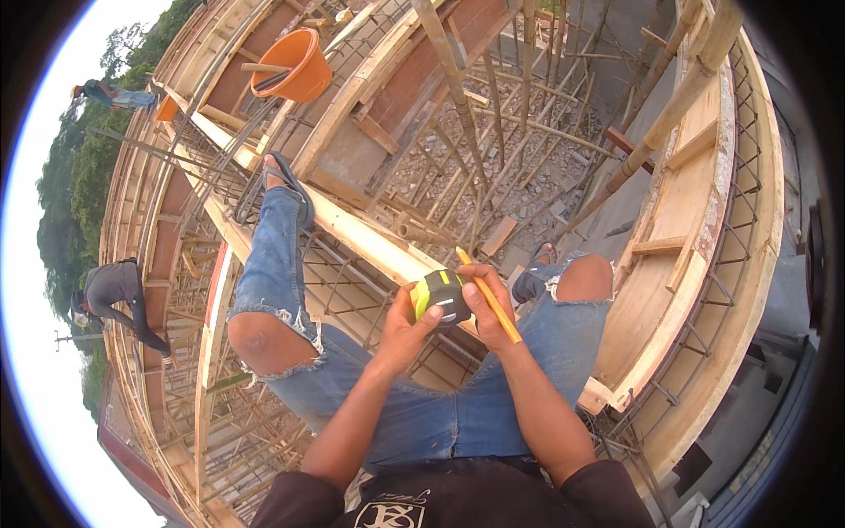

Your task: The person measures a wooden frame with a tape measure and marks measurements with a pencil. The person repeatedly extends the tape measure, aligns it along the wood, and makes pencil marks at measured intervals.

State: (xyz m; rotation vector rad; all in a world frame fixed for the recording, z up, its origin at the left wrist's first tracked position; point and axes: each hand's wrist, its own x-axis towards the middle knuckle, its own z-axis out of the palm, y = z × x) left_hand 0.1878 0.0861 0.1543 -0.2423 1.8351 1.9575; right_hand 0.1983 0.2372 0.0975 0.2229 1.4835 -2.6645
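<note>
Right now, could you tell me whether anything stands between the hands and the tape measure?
Nothing visible does: the left hand and the right hand both already grip the tape measure, and the right also holds a yellow pencil.

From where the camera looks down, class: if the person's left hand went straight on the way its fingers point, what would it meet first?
The left hand points up and right, already touching the yellow-and-black tape measure. Past that come the right hand and its yellow pencil, though depth is unclear.

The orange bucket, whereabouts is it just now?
In the head view the orange bucket sits at upper left on the wooden formwork, beyond the person's left foot and far from both hands holding the tape measure.
</note>
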